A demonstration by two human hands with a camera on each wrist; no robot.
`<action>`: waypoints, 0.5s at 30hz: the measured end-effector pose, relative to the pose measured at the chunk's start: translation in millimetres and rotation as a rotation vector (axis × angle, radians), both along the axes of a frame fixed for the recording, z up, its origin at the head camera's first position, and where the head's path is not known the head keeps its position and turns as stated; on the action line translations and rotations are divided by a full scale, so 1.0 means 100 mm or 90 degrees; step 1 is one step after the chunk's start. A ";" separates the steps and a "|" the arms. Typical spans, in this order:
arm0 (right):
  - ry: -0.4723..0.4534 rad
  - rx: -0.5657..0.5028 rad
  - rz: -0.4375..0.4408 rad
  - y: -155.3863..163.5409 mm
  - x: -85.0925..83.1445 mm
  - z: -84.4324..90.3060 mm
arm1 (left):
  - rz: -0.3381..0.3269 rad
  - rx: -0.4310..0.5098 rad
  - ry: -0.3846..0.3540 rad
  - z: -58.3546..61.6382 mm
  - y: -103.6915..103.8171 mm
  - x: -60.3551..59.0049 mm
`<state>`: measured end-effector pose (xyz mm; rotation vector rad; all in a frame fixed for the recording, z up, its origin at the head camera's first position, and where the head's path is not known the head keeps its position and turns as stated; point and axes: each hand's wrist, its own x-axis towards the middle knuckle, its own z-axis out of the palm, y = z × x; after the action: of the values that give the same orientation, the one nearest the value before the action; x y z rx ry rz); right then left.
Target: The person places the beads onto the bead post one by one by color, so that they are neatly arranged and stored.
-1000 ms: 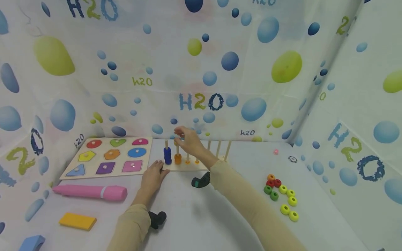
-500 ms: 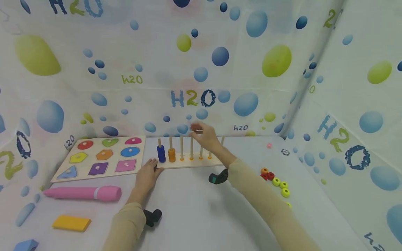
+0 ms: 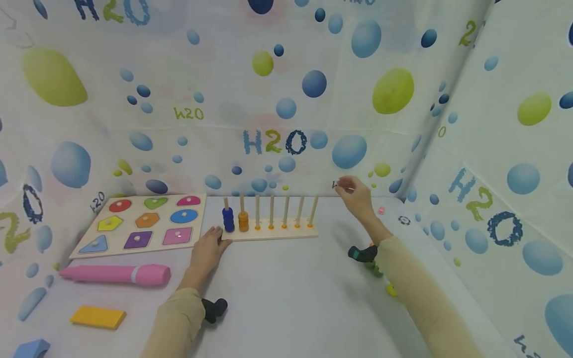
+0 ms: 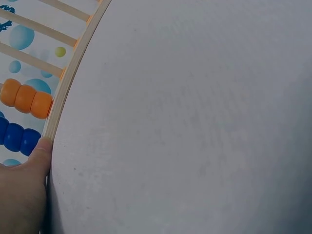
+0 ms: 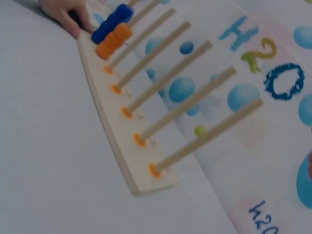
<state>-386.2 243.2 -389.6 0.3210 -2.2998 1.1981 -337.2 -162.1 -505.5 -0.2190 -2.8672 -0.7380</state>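
A wooden peg board (image 3: 277, 233) with several upright pegs stands at the back of the table. Its first peg carries blue rings (image 3: 228, 220) and its second orange rings (image 3: 243, 222); the other pegs are bare. My left hand (image 3: 214, 239) lies flat on the table, and its thumb (image 4: 36, 161) touches the left end of the base (image 4: 68, 83). My right hand (image 3: 348, 189) hovers to the right of the board with relaxed fingers and holds nothing. The right wrist view shows the board (image 5: 114, 136) and the left hand's fingers (image 5: 63, 12).
A shape puzzle board (image 3: 139, 223) lies at the back left. In front of it lie a pink cylinder (image 3: 114, 274), a yellow block (image 3: 97, 317) and a blue block (image 3: 31, 348). Loose green (image 3: 373, 269) and yellow (image 3: 391, 289) rings peek out behind my right forearm.
My right hand has left the orange peg and swung right, past the board's last peg. The left hand has stayed at the base.
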 end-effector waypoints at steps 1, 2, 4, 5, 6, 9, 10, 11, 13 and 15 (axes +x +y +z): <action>-0.017 -0.002 -0.011 0.10 0.03 -0.03 | 0.000 0.000 0.000 0.00 0.00 0.00; -0.031 0.000 -0.023 0.19 0.07 -0.08 | 0.000 -0.003 -0.003 0.00 0.00 0.00; -0.068 0.010 -0.044 0.38 0.14 -0.19 | 0.001 -0.003 -0.003 0.00 0.00 0.00; -0.087 0.018 -0.054 0.46 0.18 -0.24 | 0.002 -0.002 -0.003 0.00 0.00 0.00; -0.106 0.026 -0.063 0.54 0.21 -0.31 | 0.001 -0.003 -0.001 0.00 0.00 0.00; -0.156 0.042 -0.081 0.76 0.33 -0.51 | -0.003 -0.001 0.015 -0.01 0.00 0.00; -0.167 0.045 -0.083 0.83 0.36 -0.58 | -0.005 -0.001 0.019 -0.01 0.00 0.00; -0.180 0.048 -0.086 0.88 0.41 -0.64 | -0.006 0.000 0.024 -0.01 0.00 0.01; -0.200 0.054 -0.086 0.99 0.48 -0.75 | -0.008 -0.001 0.029 -0.01 0.00 0.01; -0.219 0.067 -0.081 1.07 0.55 -0.84 | -0.005 0.002 0.025 -0.01 0.00 0.02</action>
<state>-330.9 350.1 -473.9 0.0025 -2.6378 1.1432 -335.1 -162.3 -506.4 -0.2426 -2.8296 -0.7306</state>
